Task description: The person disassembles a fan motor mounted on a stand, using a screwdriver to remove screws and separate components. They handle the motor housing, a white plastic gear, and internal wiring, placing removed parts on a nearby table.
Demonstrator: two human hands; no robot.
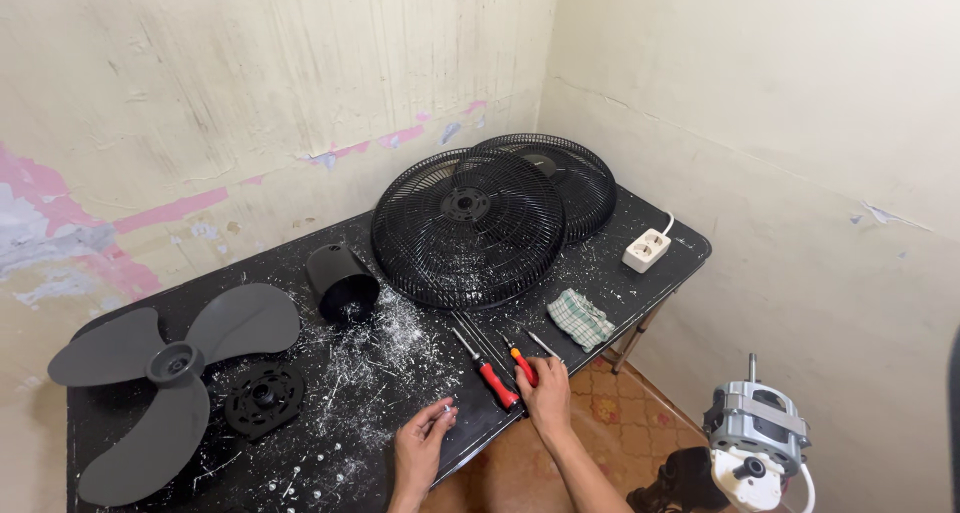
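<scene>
at the near edge of the black counter [130,443], the left hand [420,445] pinches something small, its grip together. the right hand [548,391] closes on the orange screwdriver [524,365], best lifted clear of the red one [490,373]; beyond lie fan grilles [468,225].

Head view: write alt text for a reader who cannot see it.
At a black table, the right hand rests on an orange-handled screwdriver while the left hand pinches something small. Fan grilles, a grey fan blade and a motor lie around.
</scene>
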